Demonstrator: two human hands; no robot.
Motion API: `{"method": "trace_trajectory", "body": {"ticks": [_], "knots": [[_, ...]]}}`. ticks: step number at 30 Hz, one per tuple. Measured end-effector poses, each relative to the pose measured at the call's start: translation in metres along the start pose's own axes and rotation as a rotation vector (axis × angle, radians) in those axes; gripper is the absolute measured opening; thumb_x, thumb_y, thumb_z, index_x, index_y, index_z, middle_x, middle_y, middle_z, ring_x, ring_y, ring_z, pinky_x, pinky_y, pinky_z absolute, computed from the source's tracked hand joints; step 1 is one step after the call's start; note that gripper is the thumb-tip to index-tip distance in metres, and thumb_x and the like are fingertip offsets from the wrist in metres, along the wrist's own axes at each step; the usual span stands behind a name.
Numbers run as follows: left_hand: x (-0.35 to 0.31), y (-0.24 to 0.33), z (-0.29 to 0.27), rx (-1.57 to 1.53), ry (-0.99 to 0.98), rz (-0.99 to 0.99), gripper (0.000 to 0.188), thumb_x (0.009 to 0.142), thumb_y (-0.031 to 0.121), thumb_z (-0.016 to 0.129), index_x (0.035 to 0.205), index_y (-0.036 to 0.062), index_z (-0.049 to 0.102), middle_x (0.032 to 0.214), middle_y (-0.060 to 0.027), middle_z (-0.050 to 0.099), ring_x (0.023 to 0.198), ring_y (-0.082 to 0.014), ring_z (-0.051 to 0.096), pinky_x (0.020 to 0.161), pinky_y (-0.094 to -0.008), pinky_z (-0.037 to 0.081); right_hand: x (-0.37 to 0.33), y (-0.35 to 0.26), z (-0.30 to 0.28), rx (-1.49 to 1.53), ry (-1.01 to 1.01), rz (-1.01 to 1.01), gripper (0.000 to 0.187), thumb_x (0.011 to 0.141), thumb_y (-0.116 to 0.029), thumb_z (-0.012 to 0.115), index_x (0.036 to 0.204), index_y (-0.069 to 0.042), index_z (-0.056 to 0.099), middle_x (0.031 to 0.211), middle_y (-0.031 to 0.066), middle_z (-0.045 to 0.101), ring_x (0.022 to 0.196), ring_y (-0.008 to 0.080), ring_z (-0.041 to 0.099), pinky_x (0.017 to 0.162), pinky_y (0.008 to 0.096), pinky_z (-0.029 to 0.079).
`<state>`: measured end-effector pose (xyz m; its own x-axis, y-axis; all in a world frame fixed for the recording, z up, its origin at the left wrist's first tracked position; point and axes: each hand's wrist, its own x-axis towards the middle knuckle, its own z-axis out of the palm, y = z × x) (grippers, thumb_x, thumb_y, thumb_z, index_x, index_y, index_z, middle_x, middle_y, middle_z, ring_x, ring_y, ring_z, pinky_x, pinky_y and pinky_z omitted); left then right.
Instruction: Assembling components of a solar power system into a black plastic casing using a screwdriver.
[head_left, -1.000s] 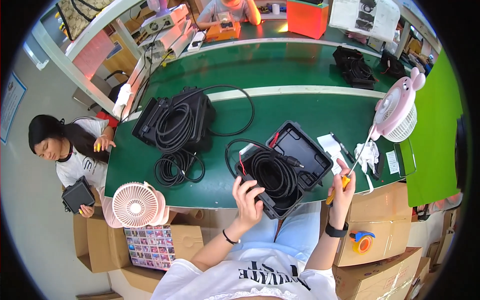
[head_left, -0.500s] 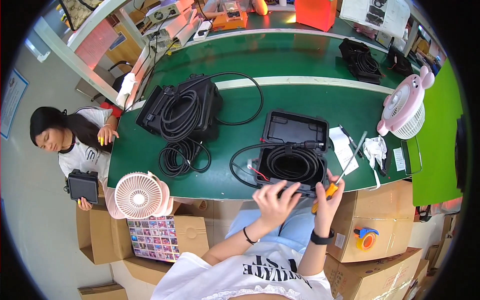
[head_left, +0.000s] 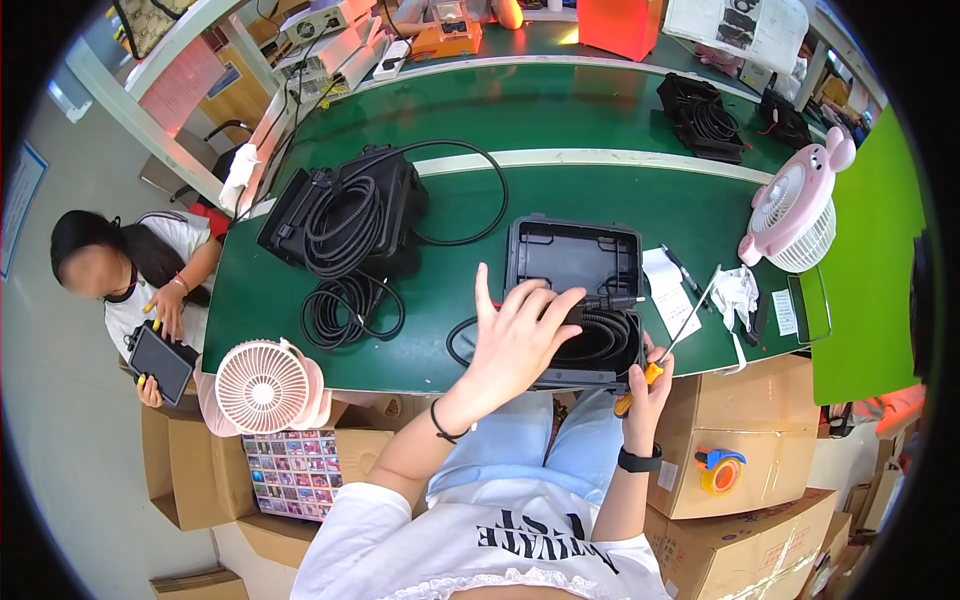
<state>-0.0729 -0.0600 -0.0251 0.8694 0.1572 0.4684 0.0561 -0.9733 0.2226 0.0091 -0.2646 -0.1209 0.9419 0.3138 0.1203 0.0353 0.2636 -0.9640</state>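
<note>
An open black plastic case (head_left: pixel 573 262) lies at the table's near edge, its lid tipped back on the far side. Coiled black corrugated cable (head_left: pixel 608 332) fills its lower half, and a loop bulges out to the left. Over the case's left part my left hand (head_left: pixel 520 335) is spread, fingers apart; whether the fingertips touch the cable is hidden. At the case's near right corner, my right hand (head_left: pixel 645 398) is closed around the orange handle of a screwdriver (head_left: pixel 690 318), whose shaft points up and right.
Left on the table sit a stacked black case (head_left: pixel 400 205) and cable coils (head_left: pixel 350 310). A pink fan (head_left: pixel 262 388) stands near left, another fan (head_left: pixel 795 215) at right. Paper (head_left: pixel 668 285), a pen and crumpled tissue (head_left: pixel 736 292) lie right of the case. A co-worker holds a black case (head_left: pixel 160 362).
My left hand has moved from the case's near edge up and left over the cable, its fingers spreading. My right hand keeps the screwdriver. The co-worker's other hand has come down to their case.
</note>
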Motion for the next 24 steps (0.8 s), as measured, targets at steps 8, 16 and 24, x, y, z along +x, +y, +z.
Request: {"method": "trace_trajectory", "body": {"ticks": [8,16,24], "knots": [[-0.036,-0.024,-0.073,-0.4,0.527,-0.504,0.039,0.093,0.013,0.065,0.129,-0.0003,0.057,0.113,-0.0163,0.067,0.094,-0.0301,0.067,0.083,-0.0359,0.052,0.0,0.008,-0.012,-0.097,-0.031,-0.053,0.025,0.086,-0.008,0.062,0.103,-0.01,0.044,0.138,0.0166,0.049,0.1,0.0085,0.048,0.084,0.0192,0.037],[-0.114,-0.066,-0.043,0.412,0.2,-0.443,0.047,0.09,0.01,0.066,0.135,0.0052,0.052,0.121,-0.0192,0.058,0.115,-0.0389,0.053,0.091,-0.0462,0.047,0.003,0.004,-0.014,-0.117,-0.007,0.004,0.025,0.086,-0.016,0.062,0.101,-0.011,0.042,0.145,0.0186,0.046,0.082,0.0049,0.042,0.073,0.0174,0.035],[-0.125,0.004,-0.011,-0.902,-0.098,-0.565,0.066,0.1,0.02,0.055,0.154,0.0013,0.023,0.132,-0.024,0.057,0.117,-0.0305,0.061,0.097,-0.0387,0.049,0.006,0.007,-0.013,-0.07,-0.016,0.034,0.029,0.084,-0.019,0.064,0.1,-0.012,0.041,0.145,0.0202,0.045,0.091,0.0075,0.047,0.077,0.0174,0.036]]}}
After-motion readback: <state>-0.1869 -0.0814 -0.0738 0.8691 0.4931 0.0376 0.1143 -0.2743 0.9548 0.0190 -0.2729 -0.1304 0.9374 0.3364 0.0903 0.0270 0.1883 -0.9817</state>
